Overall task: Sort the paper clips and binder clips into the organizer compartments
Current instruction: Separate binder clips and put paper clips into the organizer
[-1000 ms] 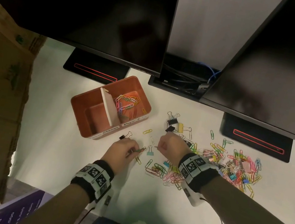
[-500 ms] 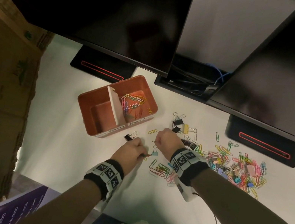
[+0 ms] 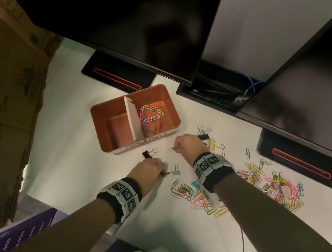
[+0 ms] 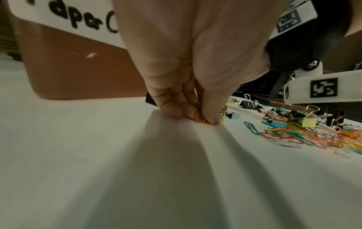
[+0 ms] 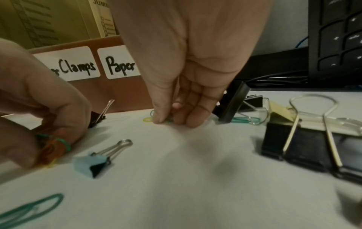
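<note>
An orange organizer (image 3: pixel 111 145) with a white divider stands on the white table; its right compartment holds several coloured paper clips (image 3: pixel 151 114), and its left compartment looks bare. My left hand (image 3: pixel 149 170) (image 4: pixel 194 114) pinches a small bunch of orange, green and yellow paper clips (image 4: pixel 197 116) (image 5: pixel 54 147) against the table. My right hand (image 3: pixel 188 145) (image 5: pixel 170 117) pinches a green paper clip (image 5: pixel 168 120) on the table near the organizer's front wall, next to a yellow paper clip (image 5: pixel 147 119). A light blue binder clip (image 3: pixel 176 171) (image 5: pixel 92 162) lies between the hands.
A small black binder clip (image 3: pixel 147 154) lies by the organizer. Black and yellow binder clips (image 3: pixel 210 142) sit beyond my right hand. Heaps of paper clips (image 3: pixel 184 191) and mixed clips (image 3: pixel 272 183) lie to the right. Two monitors (image 3: pixel 112 18) overhang the table; cardboard boxes (image 3: pixel 0 98) stand left.
My right hand moved left toward the organizer and came down on the green paper clip. My left hand stayed low on the table with its bunch of clips.
</note>
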The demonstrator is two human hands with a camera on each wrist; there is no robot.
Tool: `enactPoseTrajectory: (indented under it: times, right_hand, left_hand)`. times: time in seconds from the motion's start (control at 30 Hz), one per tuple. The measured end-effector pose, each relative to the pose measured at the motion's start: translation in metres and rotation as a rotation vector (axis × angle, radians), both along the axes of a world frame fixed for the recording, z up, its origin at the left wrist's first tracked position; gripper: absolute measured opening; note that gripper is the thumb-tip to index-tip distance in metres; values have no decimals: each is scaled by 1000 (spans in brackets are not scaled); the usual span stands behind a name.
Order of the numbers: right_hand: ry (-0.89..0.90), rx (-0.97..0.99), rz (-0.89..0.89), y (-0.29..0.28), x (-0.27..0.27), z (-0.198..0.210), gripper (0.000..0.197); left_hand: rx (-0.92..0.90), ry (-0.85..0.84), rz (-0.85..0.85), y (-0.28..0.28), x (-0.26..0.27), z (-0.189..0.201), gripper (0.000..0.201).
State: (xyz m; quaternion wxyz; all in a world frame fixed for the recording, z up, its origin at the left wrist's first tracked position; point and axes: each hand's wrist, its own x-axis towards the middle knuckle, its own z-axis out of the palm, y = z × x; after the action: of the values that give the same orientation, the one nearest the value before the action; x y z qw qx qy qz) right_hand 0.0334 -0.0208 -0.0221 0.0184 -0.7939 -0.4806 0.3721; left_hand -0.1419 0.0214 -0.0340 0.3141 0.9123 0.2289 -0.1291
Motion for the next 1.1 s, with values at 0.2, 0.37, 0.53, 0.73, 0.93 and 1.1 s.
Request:
enactPoseTrajectory:
  times: [0.2, 0.37, 0.53, 0.73, 0.93, 1.1]
  right_hand:
    - [-52, 8, 49, -7, -6, 0, 16]
    - [26, 32, 24, -28, -8, 13, 24]
    - [34, 60, 49, -77, -19, 32, 35]
    - [-73, 49, 96, -120, -49, 17, 46]
    - [-188, -6, 32, -114, -60, 2, 31]
    - [-162, 21, 26, -110, -59, 2, 24]
  left_hand:
    - [17, -22, -6, -3, -4, -3, 15]
    - [38, -14, -34, -3, -8, -4, 17]
    - [-2, -11, 13, -3, -8, -4, 14]
    - [-23, -51, 50, -5, -9, -4, 11]
    - [-19, -49, 31, -4, -9, -7, 9]
    - [-4, -67, 35, -5, -11, -9, 11]
